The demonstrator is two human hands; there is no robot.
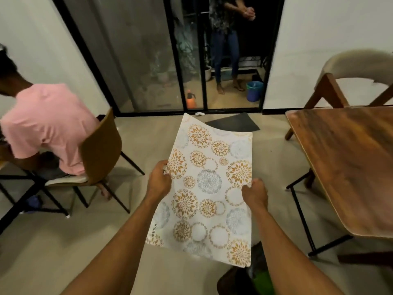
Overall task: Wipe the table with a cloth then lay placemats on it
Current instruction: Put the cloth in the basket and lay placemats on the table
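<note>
I hold a white placemat (209,188) printed with orange and grey floral circles out in front of me, above the floor. My left hand (159,179) grips its left edge and my right hand (254,191) grips its right edge. The mat may be more than one sheet stacked; I cannot tell. The wooden table (348,167) stands to my right, its brown top bare in the part that shows. No cloth is visible.
A person in a pink shirt (46,124) sits on a brown chair (100,152) at the left. A padded wooden chair (348,81) stands behind the table. Another person stands beyond the glass door (225,50). A dark mat (234,122) lies on the floor.
</note>
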